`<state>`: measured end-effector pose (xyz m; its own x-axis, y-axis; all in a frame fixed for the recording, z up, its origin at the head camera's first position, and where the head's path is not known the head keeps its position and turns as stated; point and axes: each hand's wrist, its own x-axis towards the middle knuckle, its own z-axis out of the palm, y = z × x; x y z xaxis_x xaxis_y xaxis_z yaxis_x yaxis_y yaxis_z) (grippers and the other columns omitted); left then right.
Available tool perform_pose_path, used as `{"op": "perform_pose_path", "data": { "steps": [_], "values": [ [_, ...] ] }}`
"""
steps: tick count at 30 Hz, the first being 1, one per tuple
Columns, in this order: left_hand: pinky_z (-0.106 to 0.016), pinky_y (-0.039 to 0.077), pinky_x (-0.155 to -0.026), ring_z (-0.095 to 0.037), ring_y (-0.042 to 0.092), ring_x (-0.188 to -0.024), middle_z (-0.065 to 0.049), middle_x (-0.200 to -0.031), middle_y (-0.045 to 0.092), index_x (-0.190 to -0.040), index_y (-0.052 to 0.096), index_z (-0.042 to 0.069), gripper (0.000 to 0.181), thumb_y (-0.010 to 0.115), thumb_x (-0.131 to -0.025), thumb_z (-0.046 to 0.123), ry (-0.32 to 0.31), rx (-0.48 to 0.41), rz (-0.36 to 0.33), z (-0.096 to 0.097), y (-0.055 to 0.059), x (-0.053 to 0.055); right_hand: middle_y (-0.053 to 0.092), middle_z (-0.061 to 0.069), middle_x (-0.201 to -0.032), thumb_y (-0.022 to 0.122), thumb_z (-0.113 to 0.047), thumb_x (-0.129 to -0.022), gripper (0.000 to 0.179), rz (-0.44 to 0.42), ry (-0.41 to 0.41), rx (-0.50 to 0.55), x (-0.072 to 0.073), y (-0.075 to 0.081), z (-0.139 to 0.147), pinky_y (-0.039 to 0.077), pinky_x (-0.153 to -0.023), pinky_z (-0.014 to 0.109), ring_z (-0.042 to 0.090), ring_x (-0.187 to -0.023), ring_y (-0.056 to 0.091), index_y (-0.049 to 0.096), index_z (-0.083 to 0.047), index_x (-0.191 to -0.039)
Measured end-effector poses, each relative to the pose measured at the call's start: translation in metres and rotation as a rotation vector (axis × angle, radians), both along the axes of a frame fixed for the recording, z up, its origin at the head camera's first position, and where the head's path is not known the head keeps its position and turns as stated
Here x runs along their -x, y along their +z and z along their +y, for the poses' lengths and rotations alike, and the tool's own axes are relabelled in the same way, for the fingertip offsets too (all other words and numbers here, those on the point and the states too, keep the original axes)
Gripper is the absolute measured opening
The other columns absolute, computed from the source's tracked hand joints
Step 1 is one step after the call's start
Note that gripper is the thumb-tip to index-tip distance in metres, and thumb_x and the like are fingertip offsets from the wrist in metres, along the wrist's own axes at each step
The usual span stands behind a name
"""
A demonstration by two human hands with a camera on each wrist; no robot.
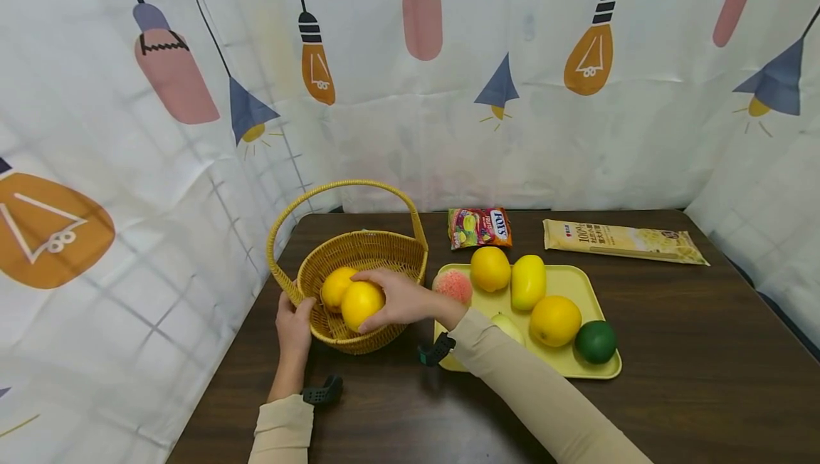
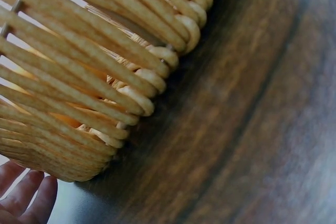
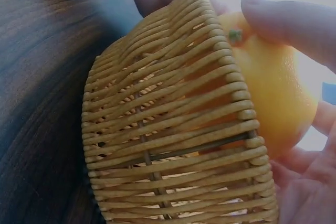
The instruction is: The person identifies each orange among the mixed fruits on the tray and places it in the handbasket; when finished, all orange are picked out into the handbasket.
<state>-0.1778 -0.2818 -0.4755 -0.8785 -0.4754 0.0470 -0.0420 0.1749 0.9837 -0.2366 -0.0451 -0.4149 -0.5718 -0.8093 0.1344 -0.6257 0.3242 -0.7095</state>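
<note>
A yellow wicker basket [image 1: 378, 341] with a tall arched handle stands at the left of the table. My left hand [image 1: 294, 329] grips its left rim by the foot of the handle; in the left wrist view, its fingers [image 2: 44, 198] appear by the woven side. Between thumb and fingers, my right hand [image 1: 403, 299] holds an orange [image 1: 362, 307] at the basket's front opening. The right wrist view shows that orange [image 3: 278, 93] partly behind the wicker rim. Another orange [image 1: 336, 289] lies inside the basket, partly covered by the held one.
Right of the basket is a yellow tray [image 1: 574, 285] carrying a peach [image 1: 453, 285], two oranges [image 1: 556, 321], an oblong yellow fruit [image 1: 528, 282], a pale pear-like fruit [image 1: 508, 327] and a dark green fruit [image 1: 596, 341]. Behind lie a candy bag [image 1: 480, 228] and a long noodle-like packet [image 1: 621, 241].
</note>
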Motion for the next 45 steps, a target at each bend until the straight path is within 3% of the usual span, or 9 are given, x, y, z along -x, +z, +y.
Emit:
{"op": "perform_pose_path", "data": {
  "steps": [8,18,45],
  "values": [
    [-0.01,0.043,-0.072,-0.022,0.05,-0.109,-0.019,-0.141,0.048,-0.149,0.039,0.012,0.053,0.051,-0.097,0.017,0.001,0.018,0.034,0.001,-0.005,0.0,0.049,0.001,-0.142,0.08,-0.044,-0.076,0.085,0.005,0.003,-0.044,0.001,-0.003,-0.009,0.045,-0.091,0.026,0.013,-0.118,0.05,0.043,-0.017,-0.147],
    [-0.009,0.043,-0.073,-0.014,0.051,-0.105,-0.016,-0.14,0.05,-0.147,0.041,0.013,0.052,0.052,-0.096,0.017,0.016,0.011,0.028,0.0,-0.005,0.001,0.057,0.002,-0.132,0.08,-0.048,-0.077,0.082,0.018,0.032,-0.125,0.002,-0.004,-0.018,0.047,-0.081,0.021,0.008,-0.1,0.055,0.045,-0.02,-0.146],
    [-0.008,0.044,-0.074,-0.012,0.051,-0.105,-0.015,-0.142,0.048,-0.149,0.04,0.015,0.054,0.052,-0.097,0.02,0.011,0.005,0.015,0.0,-0.004,0.002,0.055,0.002,-0.135,0.077,-0.042,-0.082,0.077,-0.038,0.101,-0.196,0.011,-0.002,-0.025,0.044,-0.09,0.021,0.008,-0.109,0.054,0.045,-0.012,-0.145]
  ]
}}
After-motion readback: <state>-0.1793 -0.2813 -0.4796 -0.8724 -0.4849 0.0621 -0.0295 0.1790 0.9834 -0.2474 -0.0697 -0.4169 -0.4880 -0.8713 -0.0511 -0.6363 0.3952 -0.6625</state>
